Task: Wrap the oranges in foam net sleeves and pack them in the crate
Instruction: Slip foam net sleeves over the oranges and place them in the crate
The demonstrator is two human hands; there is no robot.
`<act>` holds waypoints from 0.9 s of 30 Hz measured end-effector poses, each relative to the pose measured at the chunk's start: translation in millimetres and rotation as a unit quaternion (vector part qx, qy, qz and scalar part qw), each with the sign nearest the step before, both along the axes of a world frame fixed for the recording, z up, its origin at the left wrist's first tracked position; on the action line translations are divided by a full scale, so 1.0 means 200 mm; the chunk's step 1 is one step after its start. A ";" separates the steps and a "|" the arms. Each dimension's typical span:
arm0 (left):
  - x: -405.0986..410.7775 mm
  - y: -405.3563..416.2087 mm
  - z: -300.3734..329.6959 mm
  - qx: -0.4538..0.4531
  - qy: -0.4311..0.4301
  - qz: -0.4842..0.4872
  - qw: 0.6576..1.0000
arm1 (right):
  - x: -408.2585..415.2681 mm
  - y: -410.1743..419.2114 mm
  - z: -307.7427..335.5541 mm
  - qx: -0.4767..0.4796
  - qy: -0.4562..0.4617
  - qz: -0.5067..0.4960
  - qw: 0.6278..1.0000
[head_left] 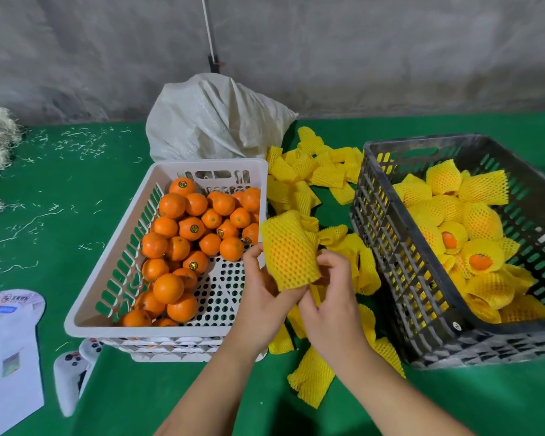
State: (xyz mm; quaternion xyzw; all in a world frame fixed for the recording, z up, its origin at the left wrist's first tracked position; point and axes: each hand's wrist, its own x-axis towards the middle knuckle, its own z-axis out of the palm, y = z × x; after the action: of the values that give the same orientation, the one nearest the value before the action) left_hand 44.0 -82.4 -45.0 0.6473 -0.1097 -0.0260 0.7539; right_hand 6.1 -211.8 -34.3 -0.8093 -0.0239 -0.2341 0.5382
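Between the white crate (167, 328) of bare oranges (183, 247) and the dark crate (400, 278) of wrapped ones, your left hand (265, 297) and right hand (331, 303) together, both gripping a yellow foam net sleeve (288, 250) with an orange inside, loose sleeves (309, 174) beyond.

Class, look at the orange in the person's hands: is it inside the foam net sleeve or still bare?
Inside. Orange skin shows through the mesh of the yellow foam net sleeve, which both hands grip.

We are looking at a green table (76, 215). Lying directly on it are a white crate (114, 265) at nine o'clock, a black crate (387, 247) at three, loose yellow foam sleeves (309, 174) between them, a white sack (214, 121) at twelve, and papers (7, 357) at eight.
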 end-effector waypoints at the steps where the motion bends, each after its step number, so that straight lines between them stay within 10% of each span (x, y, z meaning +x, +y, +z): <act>1: 0.00 0.00 0.00 -0.007 0.003 0.000 1.000 | 0.01 -0.02 0.01 -0.002 0.011 -0.006 1.000; 18: -0.01 0.02 0.03 0.002 -0.007 0.006 1.000 | 0.07 -0.07 0.07 0.134 0.060 0.054 0.988; 27: 0.02 0.01 0.01 0.004 -0.004 0.056 0.998 | 0.07 -0.09 0.01 -0.060 -0.076 -0.004 0.995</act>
State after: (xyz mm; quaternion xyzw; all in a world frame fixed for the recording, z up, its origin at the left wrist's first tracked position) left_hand 47.6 -80.2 -42.2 0.6555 -0.0758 0.0188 0.7511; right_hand 19.9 -229.6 -31.7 -0.8202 -0.0755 -0.2953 0.4840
